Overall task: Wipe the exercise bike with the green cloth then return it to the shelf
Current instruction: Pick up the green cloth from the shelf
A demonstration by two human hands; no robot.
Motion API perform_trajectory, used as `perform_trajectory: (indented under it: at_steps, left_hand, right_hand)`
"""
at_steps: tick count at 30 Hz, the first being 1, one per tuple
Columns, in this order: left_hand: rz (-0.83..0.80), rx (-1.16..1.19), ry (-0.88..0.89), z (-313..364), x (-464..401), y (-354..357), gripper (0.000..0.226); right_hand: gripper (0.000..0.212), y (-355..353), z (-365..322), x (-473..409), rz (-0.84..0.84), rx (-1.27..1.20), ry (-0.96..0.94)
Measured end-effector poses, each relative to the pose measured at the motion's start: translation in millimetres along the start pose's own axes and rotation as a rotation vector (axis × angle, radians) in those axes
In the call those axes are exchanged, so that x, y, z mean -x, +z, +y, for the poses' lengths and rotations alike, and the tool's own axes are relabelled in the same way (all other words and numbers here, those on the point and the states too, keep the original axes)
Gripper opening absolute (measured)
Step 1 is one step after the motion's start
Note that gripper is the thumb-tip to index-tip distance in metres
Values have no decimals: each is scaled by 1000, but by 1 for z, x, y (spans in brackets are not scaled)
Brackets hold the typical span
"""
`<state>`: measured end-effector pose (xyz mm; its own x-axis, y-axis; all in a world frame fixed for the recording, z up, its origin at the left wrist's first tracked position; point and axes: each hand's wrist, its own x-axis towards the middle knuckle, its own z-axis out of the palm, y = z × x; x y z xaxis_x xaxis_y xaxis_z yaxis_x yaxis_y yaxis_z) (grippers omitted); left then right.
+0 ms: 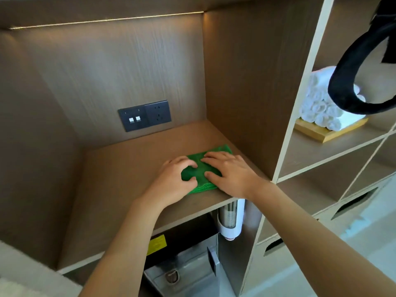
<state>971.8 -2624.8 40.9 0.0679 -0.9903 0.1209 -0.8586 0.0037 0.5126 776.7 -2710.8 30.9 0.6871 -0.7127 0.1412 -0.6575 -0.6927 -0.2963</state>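
Both hands on the folded green microfibre cloth (204, 168) near the front right of the brown wooden shelf (120, 168): left hand (173, 181) with fingers curled, gripping its left edge, right hand (229, 172) pressed flat on top with fingers spread, thumb on the cloth.

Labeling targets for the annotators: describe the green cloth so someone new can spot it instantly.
Find the large wood-lined shelf recess with the dark switch-and-socket panel on its back wall. The green cloth lies folded on the shelf floor near the right wall and front edge, under the left hand and right hand. It is the only green item; the rolled towels next door are white.
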Motion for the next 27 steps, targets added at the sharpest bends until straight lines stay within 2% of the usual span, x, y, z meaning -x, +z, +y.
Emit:
perform_trajectory:
  at_steps: [4,7,11,19,27]
  left_hand:
    - [49,-12,12,17,33,10,29]
    - [103,-9,7,30,56,20,28]
    - [175,1,-1,43,77,35,28]
    - [427,-46,-87,65,100,66,35]
    - [536,-63,-123,80,111,73,38]
  right_hand:
    - [55,-4,6,34,-15,16,-95]
    - [64,-2,14,55,-22,11,-163]
    - [69,6,22,71,25,-17,-233]
    - [47,30,32,84,248,-129,-327]
    - [31,46,23,85,485,-237,-344]
